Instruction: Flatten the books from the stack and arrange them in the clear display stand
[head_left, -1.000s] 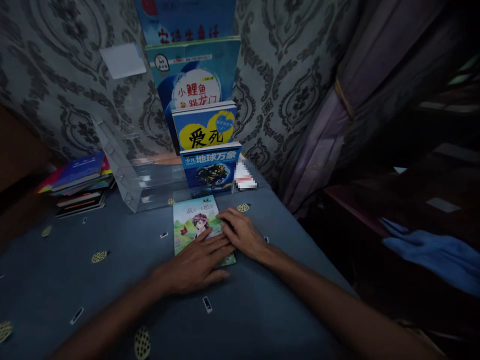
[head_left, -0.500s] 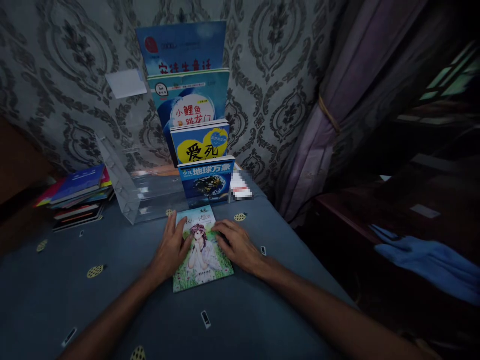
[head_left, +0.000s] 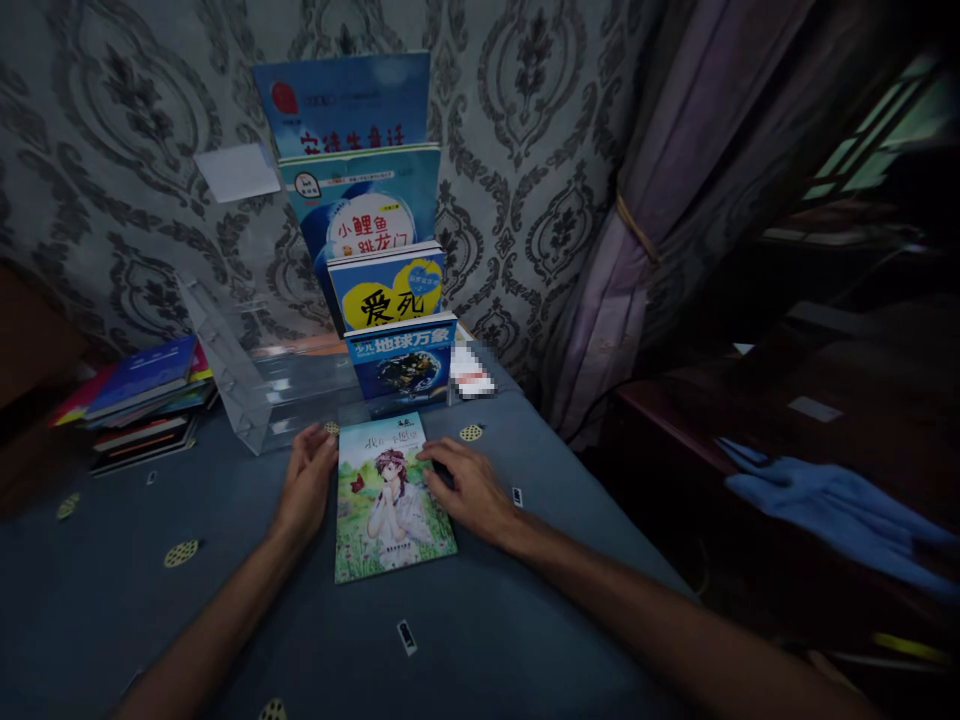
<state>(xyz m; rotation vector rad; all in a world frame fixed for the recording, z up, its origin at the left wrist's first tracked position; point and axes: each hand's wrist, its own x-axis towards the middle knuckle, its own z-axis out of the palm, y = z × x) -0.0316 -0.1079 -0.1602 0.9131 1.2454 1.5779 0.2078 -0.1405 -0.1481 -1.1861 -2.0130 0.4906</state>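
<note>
Currently, left hand (head_left: 304, 480): fingers loosely bent and free beside the flat book's (head_left: 394, 500) left edge, contact unclear
Right hand (head_left: 472, 492): fingers half-curled, unclenched, tips over the cover's right side
Flat book: on the table (head_left: 480, 630), before the transparent rack (head_left: 246, 412), towards the table's right edge
Rack: near the far edge, holding standing books (head_left: 367, 215)

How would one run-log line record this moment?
loose book: flat on table, cover up | left hand: at its left edge | right hand: overlapping its right edge | clear rack: upright books
</note>
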